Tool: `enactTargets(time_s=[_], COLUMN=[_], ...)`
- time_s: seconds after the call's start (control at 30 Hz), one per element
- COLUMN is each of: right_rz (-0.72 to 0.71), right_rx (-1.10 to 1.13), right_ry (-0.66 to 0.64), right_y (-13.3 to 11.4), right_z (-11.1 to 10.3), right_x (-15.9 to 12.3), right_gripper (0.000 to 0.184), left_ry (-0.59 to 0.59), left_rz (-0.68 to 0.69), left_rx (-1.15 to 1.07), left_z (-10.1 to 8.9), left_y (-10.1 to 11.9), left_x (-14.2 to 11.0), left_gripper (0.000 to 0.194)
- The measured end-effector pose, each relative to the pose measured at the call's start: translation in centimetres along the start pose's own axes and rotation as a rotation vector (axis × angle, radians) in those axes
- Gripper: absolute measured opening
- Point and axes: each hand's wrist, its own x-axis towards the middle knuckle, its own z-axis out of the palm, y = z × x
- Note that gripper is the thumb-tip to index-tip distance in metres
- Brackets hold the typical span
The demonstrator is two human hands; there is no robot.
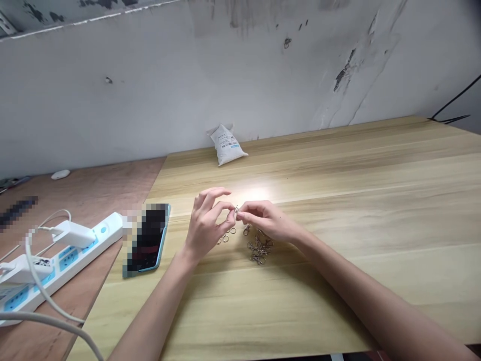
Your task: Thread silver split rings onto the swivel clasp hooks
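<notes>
Pale wood-grain table [300,301] here, left hand [206,225] and right hand [268,220] pinched together on a tiny shiny metal ring [236,210], just above loose rings [225,235] and a tangly pile of silver swivel clasps [259,248]; white bag [226,145] slumps against the scuffed wall [150,90].

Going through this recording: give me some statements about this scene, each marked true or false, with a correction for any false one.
1. The left hand and right hand pinch a small metal ring between them. True.
2. A heap of metal clasps lies below the right hand on the wooden table. True.
3. The phone lies right of the hands. False: it lies left of them.
4. The white bag sits on the power strip. False: it stands at the table's far edge, by the wall.
</notes>
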Motion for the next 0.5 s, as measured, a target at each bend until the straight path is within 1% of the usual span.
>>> enactTargets(time_s=[0.07,0.13,0.17,0.23,0.33,0.37,0.43,0.5], right_rz=[0.009,-0.013,-0.038,-0.107,-0.210,-0.240,-0.293,-0.339], right_rx=[-0.003,-0.080,-0.143,-0.321,-0.630,-0.705,-0.792,-0.835], right_ry=[-0.024,-0.034,-0.026,0.048,0.231,0.271,0.272,0.228], right_y=[0.0,0.1,0.2,0.5,1.0,1.0,0.8,0.4], right_z=[-0.3,-0.7,-0.9,-1.2,-1.1,-0.8,0.1,1.0], right_x=[-0.1,-0.1,-0.1,0.0,0.0,0.0,0.0,-0.1], right_gripper=[0.033,0.031,0.029,0.026,0.024,0.024,0.026,0.028], left_ry=[0.009,0.010,0.005,-0.025,-0.129,-0.176,-0.272,-0.355], left_rz=[0.018,0.025,0.021,-0.008,-0.098,-0.126,-0.162,-0.171], left_rx=[0.016,0.017,0.011,-0.012,-0.049,-0.060,-0.079,-0.088], left_z=[-0.1,-0.1,-0.1,-0.1,0.1,0.2,0.3,0.4], left_y=[0.1,0.0,0.0,-0.2,-0.4,-0.5,-0.6,-0.7], left_x=[0.1,0.1,0.1,0.1,-0.1,-0.1,-0.3,-0.4], left_gripper=[0.009,0.009,0.009,0.008,0.006,0.006,0.007,0.007])
